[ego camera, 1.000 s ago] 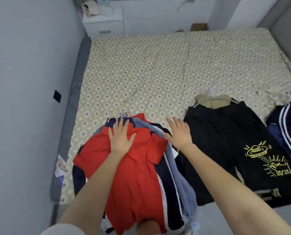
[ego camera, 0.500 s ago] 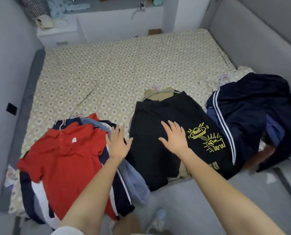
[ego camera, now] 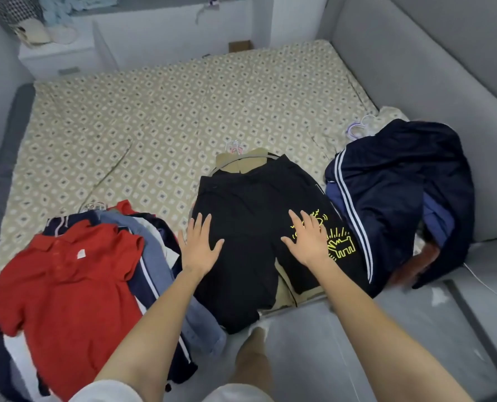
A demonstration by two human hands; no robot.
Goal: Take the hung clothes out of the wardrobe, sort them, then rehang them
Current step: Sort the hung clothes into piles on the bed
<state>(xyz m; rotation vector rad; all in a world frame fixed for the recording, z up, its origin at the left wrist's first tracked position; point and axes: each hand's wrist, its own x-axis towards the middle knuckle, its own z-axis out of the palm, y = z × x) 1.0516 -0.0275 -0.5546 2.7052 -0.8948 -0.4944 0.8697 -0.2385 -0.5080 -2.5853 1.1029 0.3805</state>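
Change: both hands have shifted off the red-topped pile (ego camera: 67,280) onto the black shorts (ego camera: 247,216) — the middle pile.
Left hand (ego camera: 199,248): flat, fingers spread, gripping nothing.
Right hand (ego camera: 308,242): flat beside the yellow print (ego camera: 338,245), gripping nothing.
Done: clothes out, sorted into three piles on the bed (ego camera: 183,111).
Outstanding: rehanging — judged not begun.

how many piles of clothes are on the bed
3: red polo pile at left, black shorts pile in the middle, navy striped pile at right. Garments underneath are partly hidden.
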